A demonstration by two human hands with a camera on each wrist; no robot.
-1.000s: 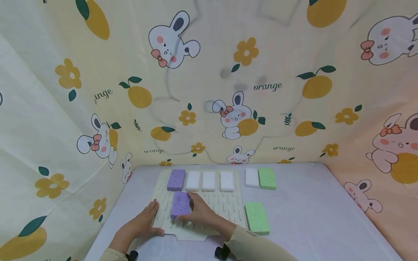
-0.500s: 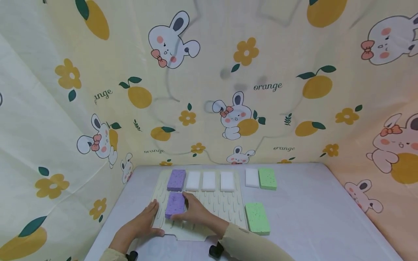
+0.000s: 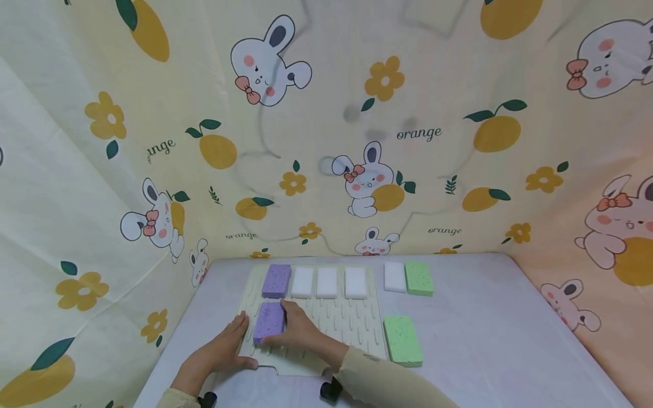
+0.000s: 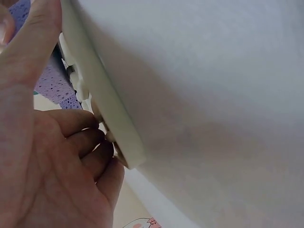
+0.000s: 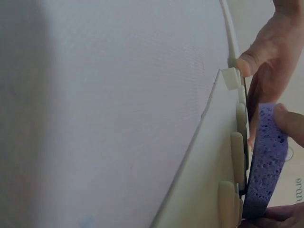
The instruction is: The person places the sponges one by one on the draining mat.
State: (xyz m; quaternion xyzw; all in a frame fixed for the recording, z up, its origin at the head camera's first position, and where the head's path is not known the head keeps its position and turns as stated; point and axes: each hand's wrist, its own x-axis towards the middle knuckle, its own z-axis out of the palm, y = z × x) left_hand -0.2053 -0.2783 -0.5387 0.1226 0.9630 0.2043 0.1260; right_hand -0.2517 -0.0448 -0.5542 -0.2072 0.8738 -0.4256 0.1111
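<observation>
My right hand (image 3: 292, 330) pinches a purple sponge (image 3: 268, 322) lying on the left front part of a cream ridged mat (image 3: 347, 323). In the right wrist view the purple sponge (image 5: 266, 156) is seen edge-on against the mat's ridges (image 5: 237, 147), with a fingertip (image 5: 285, 118) on its far side. My left hand (image 3: 224, 347) rests on the mat's left front corner; its fingers (image 4: 90, 142) lie lightly curled against the mat's edge (image 4: 109, 123). A second purple sponge (image 3: 276, 280) and three white sponges (image 3: 326, 282) sit in a row at the mat's back.
Right of the mat on the pale table (image 3: 484, 334) lie a white sponge (image 3: 394, 277), a green sponge (image 3: 419, 278) and a second green sponge (image 3: 402, 340) nearer me. Printed cloth walls (image 3: 326, 141) close in the back and both sides.
My right hand has slid the purple sponge leftward across the mat, closer to my left hand. The left hand has stayed at the mat's corner.
</observation>
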